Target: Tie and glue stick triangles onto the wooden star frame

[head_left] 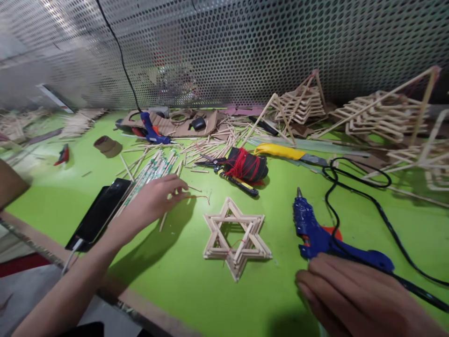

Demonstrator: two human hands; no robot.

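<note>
A six-pointed star made of layered thin wooden sticks [255, 243] lies flat on the green table, with bits of red thread on it. My left hand [163, 194] is closed, up and left of the star, above loose sticks. A thin red thread [199, 197] runs out from its fingertips to the right. My right hand [354, 297] is at the lower right, its fingers bent and pressed together. It is just below the handle of a blue glue gun [315, 231], which lies on its side. A pale edge shows under this hand, too hidden to name.
Behind the star lie a black bundle wound with red thread [247, 166], pliers [242, 185] and a yellow-handled knife [280, 150]. A phone [103, 210] lies at left. A second glue gun [152, 131], stick piles and stacked stick frames [382, 114] line the perforated metal panel [245, 51].
</note>
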